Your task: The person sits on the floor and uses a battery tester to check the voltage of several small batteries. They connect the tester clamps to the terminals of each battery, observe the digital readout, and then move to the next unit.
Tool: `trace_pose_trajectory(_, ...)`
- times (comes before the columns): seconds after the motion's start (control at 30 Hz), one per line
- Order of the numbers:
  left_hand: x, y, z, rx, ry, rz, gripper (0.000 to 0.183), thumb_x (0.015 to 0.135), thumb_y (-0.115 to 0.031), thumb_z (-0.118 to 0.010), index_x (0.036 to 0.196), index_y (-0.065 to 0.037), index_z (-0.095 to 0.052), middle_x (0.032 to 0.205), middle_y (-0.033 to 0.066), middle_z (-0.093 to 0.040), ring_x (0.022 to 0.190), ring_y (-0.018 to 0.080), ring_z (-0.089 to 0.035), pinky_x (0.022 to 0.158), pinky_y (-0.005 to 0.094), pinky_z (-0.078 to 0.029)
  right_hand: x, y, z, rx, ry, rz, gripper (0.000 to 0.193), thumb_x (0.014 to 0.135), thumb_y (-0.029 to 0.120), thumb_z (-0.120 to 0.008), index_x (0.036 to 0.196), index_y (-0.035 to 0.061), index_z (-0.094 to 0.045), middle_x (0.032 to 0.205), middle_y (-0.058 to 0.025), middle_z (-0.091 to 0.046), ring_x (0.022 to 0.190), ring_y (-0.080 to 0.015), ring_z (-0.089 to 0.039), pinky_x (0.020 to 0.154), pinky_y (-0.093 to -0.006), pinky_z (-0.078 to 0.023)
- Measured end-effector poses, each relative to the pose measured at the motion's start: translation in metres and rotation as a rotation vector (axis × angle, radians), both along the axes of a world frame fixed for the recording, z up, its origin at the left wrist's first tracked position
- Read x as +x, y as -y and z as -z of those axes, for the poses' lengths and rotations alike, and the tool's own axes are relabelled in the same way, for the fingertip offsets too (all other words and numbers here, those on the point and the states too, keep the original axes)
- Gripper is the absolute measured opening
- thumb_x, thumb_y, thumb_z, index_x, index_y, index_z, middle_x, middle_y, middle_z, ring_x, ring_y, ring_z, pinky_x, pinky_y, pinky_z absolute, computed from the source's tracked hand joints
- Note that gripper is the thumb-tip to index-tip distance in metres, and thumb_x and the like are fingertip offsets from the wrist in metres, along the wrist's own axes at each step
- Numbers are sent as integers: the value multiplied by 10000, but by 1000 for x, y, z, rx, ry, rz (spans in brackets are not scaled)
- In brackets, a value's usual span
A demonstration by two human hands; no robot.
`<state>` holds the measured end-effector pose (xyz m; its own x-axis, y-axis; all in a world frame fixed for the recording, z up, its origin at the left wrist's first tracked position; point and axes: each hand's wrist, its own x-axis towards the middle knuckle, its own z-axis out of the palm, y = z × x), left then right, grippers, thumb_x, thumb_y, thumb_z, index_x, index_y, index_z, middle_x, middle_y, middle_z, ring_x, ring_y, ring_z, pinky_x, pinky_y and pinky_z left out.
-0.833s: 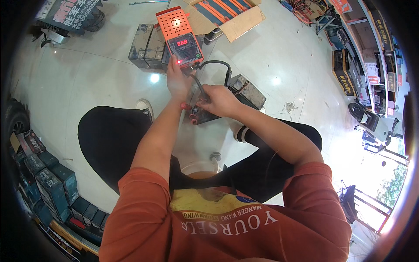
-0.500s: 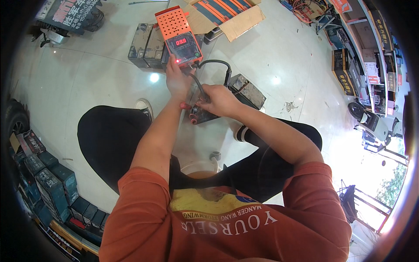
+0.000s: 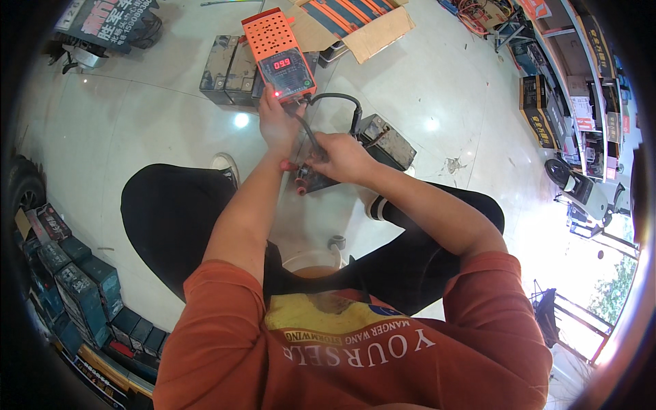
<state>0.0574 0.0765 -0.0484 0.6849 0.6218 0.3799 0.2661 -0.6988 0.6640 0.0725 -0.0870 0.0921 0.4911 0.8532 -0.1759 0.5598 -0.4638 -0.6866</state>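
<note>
My left hand [image 3: 277, 128] is closed on the near end of an orange battery tester [image 3: 270, 35]. The tester has a perforated casing, a dark panel and a lit red digital display. Black cables [image 3: 342, 98] leave its near end and curve toward a dark battery [image 3: 391, 142] on the floor. My right hand [image 3: 342, 158] grips a clamp [image 3: 301, 184] with red-tipped handles at the battery's near-left end. My fingers cover much of the clamp, so its bite on the terminal is hidden. The other cable drops to the battery's far side.
Dusty batteries [image 3: 224, 68] stand behind the tester, beside an open cardboard box [image 3: 379, 37] holding orange-and-dark units. My knees flank the work, with a pale bucket [image 3: 311, 261] between them. Stacked batteries [image 3: 85, 294] line the left; shelves [image 3: 577, 89] and a scooter [image 3: 581, 188] stand right.
</note>
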Motion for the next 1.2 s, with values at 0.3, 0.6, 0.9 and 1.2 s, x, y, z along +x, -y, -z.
trace_pose_trajectory(0.3, -5, 4, -3, -38, -31, -5, 977, 692, -339, -851, 1444, 14, -336, 1298, 223, -509, 1183, 393, -520, 956, 424, -477, -5, 2, -7, -4, -16, -19, 302, 795, 232, -714, 901, -5, -560, 826, -222, -641, 827, -430, -625, 734, -497, -496)
trace_pose_trajectory(0.6, -9, 7, -6, -25, -74, -13, 968, 699, -339, -848, 1464, -48, -331, 1266, 206, -502, 1168, 379, -527, 938, 419, -486, -7, 4, 0, 26, 9, -44, 307, 793, 227, -719, 888, -2, -538, 813, -222, -629, 818, -437, -613, 721, -509, -483)
trace_pose_trajectory(0.9, -9, 5, -10, -110, -83, 18, 1026, 688, -395, -865, 1494, -110, -299, 1253, 194, -512, 1062, 373, -597, 843, 430, -533, -6, 3, 3, 30, 13, -49, 316, 786, 225, -724, 887, -5, -531, 801, -228, -626, 808, -440, -613, 717, -511, -482)
trace_pose_trajectory(1.2, -11, -1, -22, -211, -246, 67, 998, 688, -345, -860, 1513, -237, -309, 1302, 153, -486, 1118, 340, -594, 869, 422, -538, -6, 3, 6, 8, 30, -41, 330, 790, 243, -723, 887, -4, -526, 800, -232, -625, 814, -441, -616, 719, -510, -489)
